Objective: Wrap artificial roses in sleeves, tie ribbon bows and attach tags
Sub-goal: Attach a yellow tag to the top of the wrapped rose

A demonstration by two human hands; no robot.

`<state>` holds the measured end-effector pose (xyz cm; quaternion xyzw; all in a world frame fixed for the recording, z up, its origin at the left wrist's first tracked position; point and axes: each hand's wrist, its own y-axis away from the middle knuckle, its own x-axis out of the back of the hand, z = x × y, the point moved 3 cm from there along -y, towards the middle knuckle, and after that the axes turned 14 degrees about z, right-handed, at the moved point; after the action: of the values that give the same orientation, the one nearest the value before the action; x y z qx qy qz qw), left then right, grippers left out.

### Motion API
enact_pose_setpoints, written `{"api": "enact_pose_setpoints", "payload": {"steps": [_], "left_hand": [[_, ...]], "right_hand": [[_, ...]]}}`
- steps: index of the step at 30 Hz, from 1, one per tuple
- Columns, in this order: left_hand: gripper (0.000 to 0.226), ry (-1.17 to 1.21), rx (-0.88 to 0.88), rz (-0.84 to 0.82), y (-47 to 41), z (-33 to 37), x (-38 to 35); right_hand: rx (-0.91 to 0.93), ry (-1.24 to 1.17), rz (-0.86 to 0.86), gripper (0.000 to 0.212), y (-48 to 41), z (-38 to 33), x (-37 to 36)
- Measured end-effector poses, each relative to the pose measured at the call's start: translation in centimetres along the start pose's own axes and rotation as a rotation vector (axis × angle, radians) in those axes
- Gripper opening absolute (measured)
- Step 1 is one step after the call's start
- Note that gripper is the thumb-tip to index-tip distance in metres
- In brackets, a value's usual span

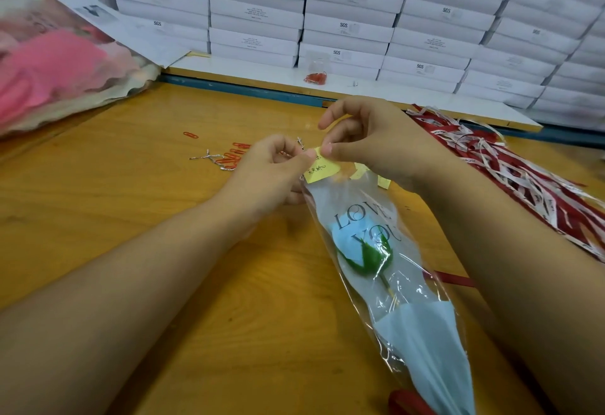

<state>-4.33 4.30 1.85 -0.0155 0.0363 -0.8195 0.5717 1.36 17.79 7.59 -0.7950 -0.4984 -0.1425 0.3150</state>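
Head view only. Sleeved rose lies on the wooden table (pixel 163 251), mouth end away from the person, stem end toward the bottom edge. Clear sleeve (pixel 402 287) has "LOVE YOU" printed on it, with the blue rose (pixel 352 244) head-up inside and pale blue paper at the lower end. Yellow tag (pixel 322 169), handwritten, sits at the sleeve's top edge. Left hand (pixel 271 166): thumb and forefinger pinched on the tag's left corner where it meets the sleeve mouth, other fingers curled under; a bit of red shows inside the pinch, can't tell what it is. Right hand (pixel 376 143): thumb and index pinching the tag's top corner, remaining fingers curled and raised. More yellow slips (pixel 383 181) just beside the sleeve, partly under the right wrist. Red paper clips (pixel 237 149) and silver twist ties (pixel 209 156) scattered left of the hands. Pile of red-and-white ribbon (pixel 510 169) on the right. Red ribbon piece (pixel 409 401) under the sleeve's lower end. Blurred pink bundle (pixel 59 71) far left. Stacked white boxes (pixel 327 22) along the back.
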Motion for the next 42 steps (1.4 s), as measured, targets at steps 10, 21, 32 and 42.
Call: {"api": "enact_pose_setpoints", "payload": {"steps": [10, 21, 32, 42], "left_hand": [[0.017, -0.01, 0.077, -0.062, 0.0, 0.3, 0.3], [0.014, 0.007, 0.077, -0.005, -0.2, -0.2, 0.2], [0.016, -0.091, 0.021, 0.039, -0.1, -0.3, 0.1], [0.02, -0.268, -0.044, 0.058, -0.3, -0.7, 0.4]], "right_hand": [[-0.01, -0.033, -0.009, 0.025, 0.0, 0.0, -0.1], [-0.046, 0.004, -0.02, 0.023, 0.0, 0.4, -0.1], [-0.004, 0.314, -0.086, 0.021, -0.1, 0.8, -1.0], [-0.043, 0.313, -0.095, 0.012, -0.2, 1.8, -2.1]]}}
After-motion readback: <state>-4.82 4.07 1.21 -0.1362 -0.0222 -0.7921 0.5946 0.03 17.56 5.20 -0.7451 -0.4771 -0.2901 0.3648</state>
